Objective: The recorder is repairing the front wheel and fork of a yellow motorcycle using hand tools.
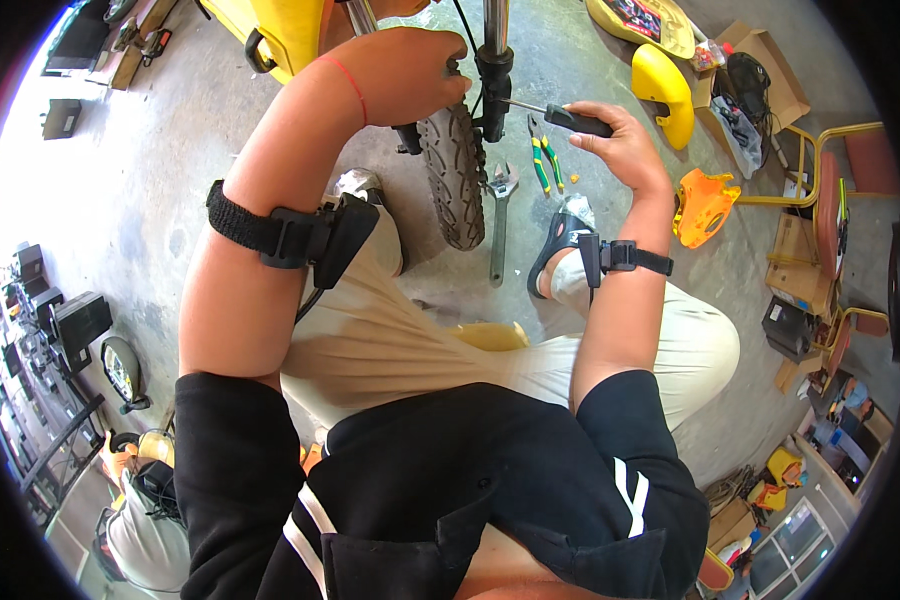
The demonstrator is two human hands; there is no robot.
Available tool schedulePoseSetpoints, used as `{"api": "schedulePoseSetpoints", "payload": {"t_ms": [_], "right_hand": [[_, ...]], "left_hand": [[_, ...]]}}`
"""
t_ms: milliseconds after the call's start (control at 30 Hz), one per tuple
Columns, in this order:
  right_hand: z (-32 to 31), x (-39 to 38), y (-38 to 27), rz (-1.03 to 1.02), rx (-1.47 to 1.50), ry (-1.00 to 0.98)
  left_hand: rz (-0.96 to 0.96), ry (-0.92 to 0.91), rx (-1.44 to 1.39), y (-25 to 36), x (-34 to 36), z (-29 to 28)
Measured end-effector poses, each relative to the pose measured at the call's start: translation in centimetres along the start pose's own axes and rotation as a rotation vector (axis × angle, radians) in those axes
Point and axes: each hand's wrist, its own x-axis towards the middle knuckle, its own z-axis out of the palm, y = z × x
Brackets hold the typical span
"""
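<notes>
A black-handled screwdriver (576, 121) is held between the thumb and fingers of my right hand (618, 145). Its thin metal shaft points left, with the tip at the lower black part of the front fork (494, 90). My left hand (410, 75) reaches over the top of the treaded tyre (454, 185), beside the fork. Its fingers are curled; what they grip is mostly hidden. On the floor right of the tyre lie an adjustable wrench (499, 230) and green-and-yellow pliers (545, 160).
Yellow bodywork (270, 30) rises at the upper left. A yellow curved fender (665, 95) and an orange plastic part (705, 207) lie to the right, near an open cardboard box (760, 80) and chairs (830, 190). My sandalled foot (560, 240) is close to the pliers.
</notes>
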Motion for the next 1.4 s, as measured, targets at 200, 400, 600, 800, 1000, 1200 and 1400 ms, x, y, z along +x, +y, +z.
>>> {"api": "schedulePoseSetpoints", "payload": {"t_ms": [200, 400, 600, 800, 1000, 1200, 1400], "right_hand": [[0.2, 0.4, 1.1, -0.009, 0.072, -0.008], [0.9, 1.1, 2.8, 0.034, 0.099, -0.003], [4.1, 2.0, 5.0, 0.002, -0.119, -0.075], [6.6, 2.0, 8.7, 0.229, 0.073, -0.107], [8.0, 2.1, 9.9, 0.353, -0.150, -0.006], [9.6, 3.2, 9.8, 0.357, -0.174, 0.135], [10.9, 5.7, 8.2, 0.213, -0.202, 0.205]], "left_hand": [[0.055, 0.038, 0.033, -0.1, -0.1, -0.2], [0.063, -0.044, -0.021, 0.2, 0.0, -0.6], [0.025, -0.087, -0.099, 1.0, 0.2, -0.6], [-0.047, -0.094, -0.123, 1.5, 0.1, -0.4], [-0.138, -0.149, -0.180, 0.5, 0.7, 0.5], [-0.121, -0.176, -0.133, -0.5, 1.8, 2.1], [-0.143, -0.144, -0.104, 0.3, 2.6, 2.3]]}}
